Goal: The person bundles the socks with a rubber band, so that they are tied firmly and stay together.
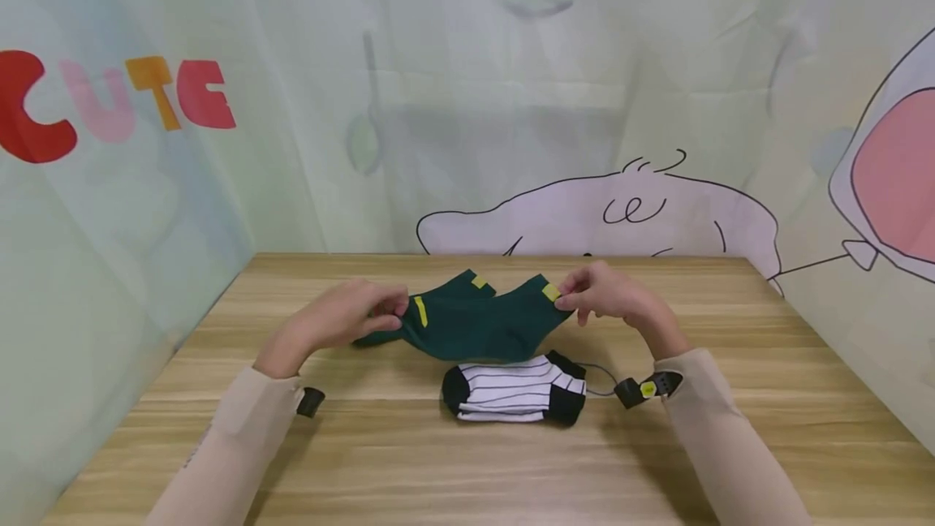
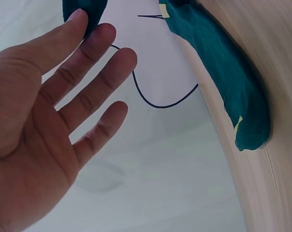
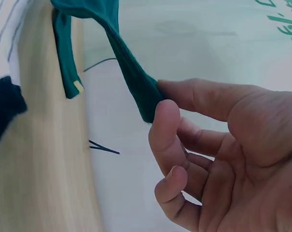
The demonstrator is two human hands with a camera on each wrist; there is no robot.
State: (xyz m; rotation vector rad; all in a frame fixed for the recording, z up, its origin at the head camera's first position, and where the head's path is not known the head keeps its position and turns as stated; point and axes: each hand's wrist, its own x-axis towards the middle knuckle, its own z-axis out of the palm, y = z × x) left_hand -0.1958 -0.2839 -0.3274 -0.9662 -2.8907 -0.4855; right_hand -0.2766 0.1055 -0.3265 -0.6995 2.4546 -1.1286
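Note:
A dark green sock [image 1: 485, 327] with yellow patches is stretched between my two hands above the table. My left hand [image 1: 346, 316] pinches its toe end between thumb and forefinger; in the left wrist view the other fingers [image 2: 95, 96] are spread. At the opposite, cuff end, my right hand [image 1: 602, 292] pinches the fabric by its yellow patch; the right wrist view shows thumb and fingertip on the green cloth [image 3: 138, 84]. Behind it lies a second green sock [image 2: 228, 72] on the table, partly hidden in the head view. Nearer to me are white striped socks [image 1: 507, 392] with black ends.
The wooden table [image 1: 380, 469] carries the socks. A printed cloth backdrop [image 1: 453, 104] rises behind it and at both sides. A thin cord [image 1: 602, 376] runs by the striped socks near the right wrist's black camera strap [image 1: 650, 388].

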